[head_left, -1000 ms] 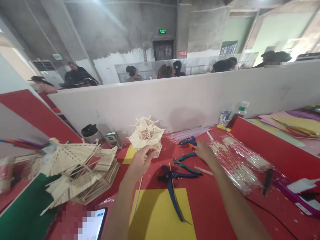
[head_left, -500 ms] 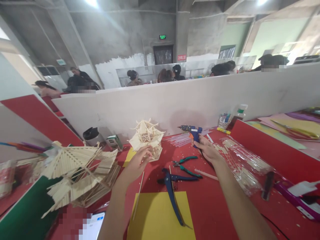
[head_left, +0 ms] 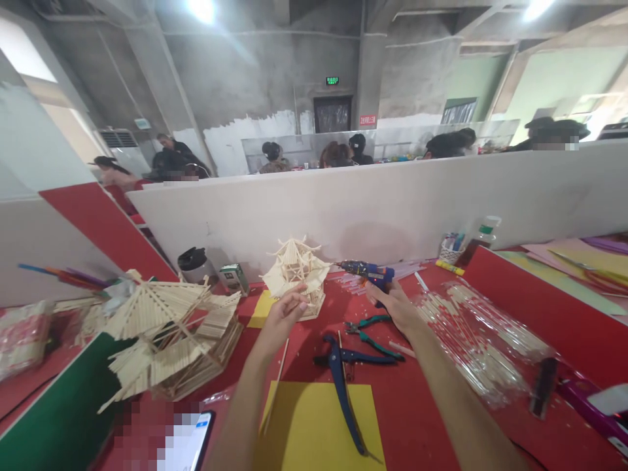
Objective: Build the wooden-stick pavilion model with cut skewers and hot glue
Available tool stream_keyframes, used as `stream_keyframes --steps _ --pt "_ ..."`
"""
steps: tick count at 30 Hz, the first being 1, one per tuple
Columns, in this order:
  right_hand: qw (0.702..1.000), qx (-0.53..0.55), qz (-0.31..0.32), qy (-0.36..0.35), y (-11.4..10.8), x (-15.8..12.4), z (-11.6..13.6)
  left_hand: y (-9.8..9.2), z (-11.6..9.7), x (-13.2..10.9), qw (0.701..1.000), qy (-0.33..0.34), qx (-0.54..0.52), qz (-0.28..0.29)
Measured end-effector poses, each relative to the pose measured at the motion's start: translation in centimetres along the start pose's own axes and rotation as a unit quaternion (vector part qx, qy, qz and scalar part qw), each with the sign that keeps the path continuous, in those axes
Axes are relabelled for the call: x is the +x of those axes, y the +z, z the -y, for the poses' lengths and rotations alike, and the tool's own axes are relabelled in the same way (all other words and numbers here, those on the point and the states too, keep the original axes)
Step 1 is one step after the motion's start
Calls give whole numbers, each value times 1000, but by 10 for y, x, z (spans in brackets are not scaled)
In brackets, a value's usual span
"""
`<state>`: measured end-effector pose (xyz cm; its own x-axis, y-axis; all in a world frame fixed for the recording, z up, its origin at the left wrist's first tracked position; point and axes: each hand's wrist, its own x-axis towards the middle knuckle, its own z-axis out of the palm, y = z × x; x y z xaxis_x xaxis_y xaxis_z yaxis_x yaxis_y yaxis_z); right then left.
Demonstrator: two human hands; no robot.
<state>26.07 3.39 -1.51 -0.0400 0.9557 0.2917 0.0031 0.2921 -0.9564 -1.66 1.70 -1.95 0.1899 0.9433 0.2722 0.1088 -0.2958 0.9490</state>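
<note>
My right hand (head_left: 396, 305) grips a blue hot glue gun (head_left: 369, 271), raised off the red table with its nozzle pointing left at a small stick pagoda model (head_left: 296, 273). My left hand (head_left: 284, 316) is pinched on a small stick piece just in front of that pagoda, close to its base. A long thin wooden stick (head_left: 275, 386) lies below my left wrist, running onto yellow paper (head_left: 314, 425).
A large stick roof model (head_left: 167, 333) sits at left on a green board. Green-handled pliers (head_left: 370, 329) and blue cutters (head_left: 343, 376) lie in the middle. A plastic bag of sticks (head_left: 471, 340) is at right. A phone (head_left: 184, 445), a white partition (head_left: 392, 203) and people behind.
My right hand picked the glue gun up from the table and swung its nozzle left toward the small pagoda. My left hand stayed by the pagoda with its pinched stick.
</note>
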Motion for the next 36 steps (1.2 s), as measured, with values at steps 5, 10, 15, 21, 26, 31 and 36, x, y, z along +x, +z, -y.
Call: stream_keyframes --steps 5,10,15,21,26,31,36 --pt "996 -88 22 -23 12 -1 0 0 -5 3 998 -38 -45 -15" --pt "992 -126 3 -33 20 -5 6 -3 -5 3 998 -45 -44 -11" --pt "988 -140 -29 -56 29 -11 16 -4 -13 -2 997 -68 -47 10" --pt "969 -217 -36 -116 48 -21 32 -9 -27 -9 992 -75 -72 65" --pt "942 -277 -31 -188 68 -30 49 -14 -28 -11 989 -73 -82 96" --pt "940 -281 -45 -189 68 -26 52 -15 -27 -11 991 -66 -60 96" --pt "930 -292 -81 -210 68 -14 58 -14 -24 -9 992 -66 -57 91"
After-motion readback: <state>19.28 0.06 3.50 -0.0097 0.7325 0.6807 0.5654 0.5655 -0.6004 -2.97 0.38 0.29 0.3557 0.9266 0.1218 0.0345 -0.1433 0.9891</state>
